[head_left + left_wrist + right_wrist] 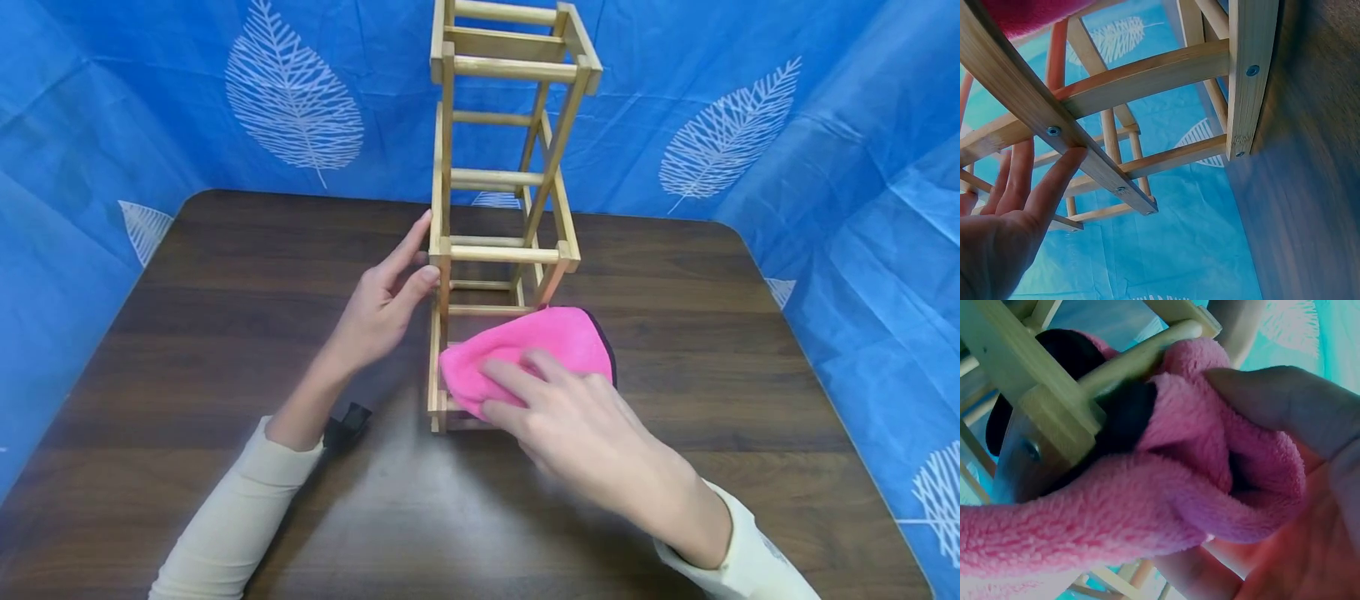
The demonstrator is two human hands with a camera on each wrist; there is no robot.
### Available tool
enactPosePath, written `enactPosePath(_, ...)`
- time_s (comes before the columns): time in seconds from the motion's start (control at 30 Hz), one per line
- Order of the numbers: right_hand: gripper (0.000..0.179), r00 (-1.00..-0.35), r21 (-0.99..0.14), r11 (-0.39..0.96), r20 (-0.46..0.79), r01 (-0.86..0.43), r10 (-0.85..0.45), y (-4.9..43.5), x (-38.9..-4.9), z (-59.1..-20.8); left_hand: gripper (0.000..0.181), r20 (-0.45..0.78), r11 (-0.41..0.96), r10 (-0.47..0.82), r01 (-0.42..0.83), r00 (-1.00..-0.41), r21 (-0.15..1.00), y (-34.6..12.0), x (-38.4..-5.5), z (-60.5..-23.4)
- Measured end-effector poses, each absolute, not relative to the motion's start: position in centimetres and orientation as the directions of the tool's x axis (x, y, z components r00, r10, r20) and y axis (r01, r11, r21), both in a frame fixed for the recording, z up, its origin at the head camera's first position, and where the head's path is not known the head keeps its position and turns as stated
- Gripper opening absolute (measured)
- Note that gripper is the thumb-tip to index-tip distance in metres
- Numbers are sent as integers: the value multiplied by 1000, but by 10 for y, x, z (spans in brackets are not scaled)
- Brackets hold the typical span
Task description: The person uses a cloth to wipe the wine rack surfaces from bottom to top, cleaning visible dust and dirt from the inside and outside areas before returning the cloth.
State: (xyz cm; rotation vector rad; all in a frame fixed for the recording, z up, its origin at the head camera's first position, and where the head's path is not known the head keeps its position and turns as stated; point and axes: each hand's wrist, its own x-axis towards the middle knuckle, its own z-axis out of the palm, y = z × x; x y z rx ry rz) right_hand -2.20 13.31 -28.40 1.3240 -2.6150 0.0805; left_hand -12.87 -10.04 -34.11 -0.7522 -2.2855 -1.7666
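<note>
A tall, pale wooden rack [498,254] with several open tiers stands on the table. My left hand [381,312] is at its left side, thumb and fingers spread and fairly straight. In the left wrist view, a fingertip touches a wooden bar [1119,178] of the rack; other fingertips are hidden behind the wood. My right hand [573,429] grips a pink plush cloth [551,337] with black edging over the rack's low front bars. Seen from the right wrist, the cloth [1116,506] is bunched between thumb and fingers and pressed around a wooden corner.
The dark wood-grain table [247,275] has rounded far corners. Blue curtains [630,108] with white leaf prints surround it at the back and sides. A small black object [348,423] shows beside the left wrist.
</note>
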Motion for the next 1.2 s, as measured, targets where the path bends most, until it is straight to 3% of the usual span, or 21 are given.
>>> enactPosePath(0.27,30,-553,124,605,296,-787,-779,152,-8,-281,61,428,190,293,491,-855,850,-99,-129,-343)
enactPosePath(0.43,39,-575,116,627,301,-770,-761,166,-4,-280,61,435,180,289,494,-853,850,-98,-129,-344)
enactPosePath(0.6,29,-596,93,668,374,-738,-710,182,-5,-277,60,433,165,296,492,-852,855,-99,-129,-344)
enactPosePath(0.73,31,-648,75,720,381,-690,-660,196,-16,-280,60,435,160,287,491,-853,857,-100,-129,-344)
enactPosePath(0.87,38,-687,-102,715,398,-692,-608,206,-37,-298,58,421,152,289,476,-860,866,-100,-131,-345)
enactPosePath(1.0,44,-692,-319,624,461,-713,-555,211,-51,-316,57,409,101,295,453,-864,886,-101,-131,-344)
enactPosePath(1.2,47,-727,-398,610,427,-685,-538,212,-54,-325,56,401,57,297,435,-867,899,-104,-132,-343)
